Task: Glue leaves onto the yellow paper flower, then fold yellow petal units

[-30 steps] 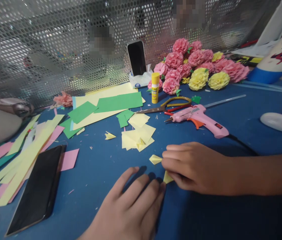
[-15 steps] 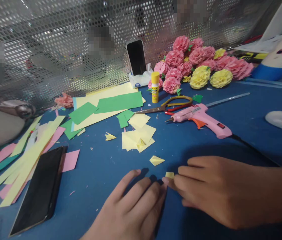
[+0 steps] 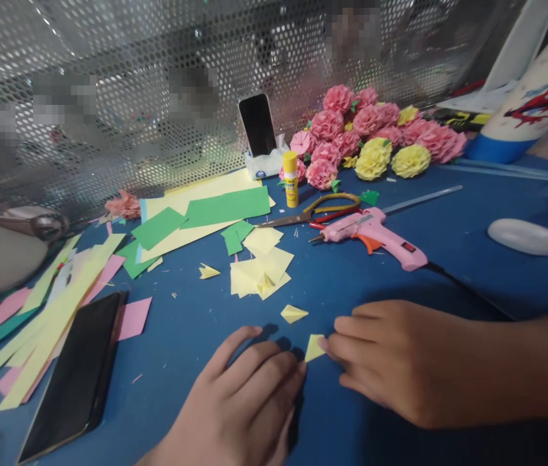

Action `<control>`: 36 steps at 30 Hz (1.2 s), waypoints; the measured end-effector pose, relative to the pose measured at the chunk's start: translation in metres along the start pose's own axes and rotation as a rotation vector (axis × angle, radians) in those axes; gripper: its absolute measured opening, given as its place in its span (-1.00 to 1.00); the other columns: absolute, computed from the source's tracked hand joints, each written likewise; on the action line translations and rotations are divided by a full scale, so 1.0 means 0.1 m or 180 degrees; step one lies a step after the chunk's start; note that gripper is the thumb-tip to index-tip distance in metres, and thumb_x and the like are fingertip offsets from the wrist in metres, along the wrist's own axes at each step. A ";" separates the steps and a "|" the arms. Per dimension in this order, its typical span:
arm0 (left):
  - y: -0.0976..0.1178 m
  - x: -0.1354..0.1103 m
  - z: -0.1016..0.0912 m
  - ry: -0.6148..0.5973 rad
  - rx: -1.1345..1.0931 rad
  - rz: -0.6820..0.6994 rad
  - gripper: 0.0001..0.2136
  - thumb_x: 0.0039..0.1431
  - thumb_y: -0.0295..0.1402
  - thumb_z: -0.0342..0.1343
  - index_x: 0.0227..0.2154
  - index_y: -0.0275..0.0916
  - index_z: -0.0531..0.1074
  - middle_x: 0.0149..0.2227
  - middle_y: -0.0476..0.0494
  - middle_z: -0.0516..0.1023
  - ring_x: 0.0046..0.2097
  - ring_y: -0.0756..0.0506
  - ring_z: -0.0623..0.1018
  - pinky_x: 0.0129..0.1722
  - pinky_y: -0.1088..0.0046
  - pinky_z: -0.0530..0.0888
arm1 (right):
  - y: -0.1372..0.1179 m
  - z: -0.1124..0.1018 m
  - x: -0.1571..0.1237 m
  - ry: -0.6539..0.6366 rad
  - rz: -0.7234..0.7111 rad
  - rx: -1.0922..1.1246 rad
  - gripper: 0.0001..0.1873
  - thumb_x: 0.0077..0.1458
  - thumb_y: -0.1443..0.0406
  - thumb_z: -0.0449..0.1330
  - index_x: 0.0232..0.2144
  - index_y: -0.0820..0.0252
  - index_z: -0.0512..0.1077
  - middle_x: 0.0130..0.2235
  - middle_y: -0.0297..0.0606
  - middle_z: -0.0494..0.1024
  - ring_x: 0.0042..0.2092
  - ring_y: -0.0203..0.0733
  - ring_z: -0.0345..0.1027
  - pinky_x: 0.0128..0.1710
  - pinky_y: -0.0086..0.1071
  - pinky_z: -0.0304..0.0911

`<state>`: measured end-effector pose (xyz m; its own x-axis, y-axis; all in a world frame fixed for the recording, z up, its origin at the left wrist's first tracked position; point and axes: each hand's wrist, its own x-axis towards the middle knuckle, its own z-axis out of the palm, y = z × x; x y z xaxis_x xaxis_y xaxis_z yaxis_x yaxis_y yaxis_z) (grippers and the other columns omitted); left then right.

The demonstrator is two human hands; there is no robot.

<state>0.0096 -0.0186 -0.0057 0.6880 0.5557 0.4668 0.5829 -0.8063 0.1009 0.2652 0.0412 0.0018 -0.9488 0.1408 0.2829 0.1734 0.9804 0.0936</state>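
Note:
A small piece of pale yellow paper [image 3: 315, 348], roughly a folded triangle, lies on the blue table between my hands. My right hand [image 3: 395, 362] has its fingers closed, and a fingertip rests at the paper's right edge. From the left, my left hand [image 3: 249, 395] holds the paper's lower corner with its fingertips; its index finger reaches forward, apart from the others. The thumbs are mostly hidden. Just beyond is a folded yellow paper piece [image 3: 294, 314]. A stack of yellow paper squares [image 3: 247, 275] lies farther back, with another folded piece [image 3: 265, 283] on top.
Scissors [image 3: 288, 220], a glue stick [image 3: 291, 181] and a pink glue gun [image 3: 376, 233] lie ahead. Paper flowers [image 3: 339, 126] are heaped behind. A dark phone [image 3: 77, 369] and paper strips [image 3: 60, 310] are left, a white mouse-shaped object [image 3: 525, 236] right. Perforated metal [image 3: 133, 123] closes the back.
More of the small yellow paper shows between my hands, now as a triangle instead of a short strip behind my right fingertip. The whole view has shifted slightly.

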 end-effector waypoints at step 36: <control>-1.37 0.56 -0.17 -0.1331 0.0601 -0.1592 -0.73 0.28 -0.15 0.20 -0.18 -0.29 0.47 -0.17 -0.12 0.54 -0.18 -0.10 0.55 -0.11 0.21 0.51 | 0.17 0.23 -0.02 0.0711 0.0182 0.0284 -0.78 0.31 0.27 0.04 -0.14 0.17 0.47 -0.44 -0.42 0.46 -0.46 -0.24 0.18 -0.47 -0.28 -0.15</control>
<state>-0.0386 0.1193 0.0215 0.4033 0.9148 0.0209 0.9138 -0.4038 0.0434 0.2644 0.0610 -0.0190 -0.8545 0.1721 0.4901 0.1917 0.9814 -0.0104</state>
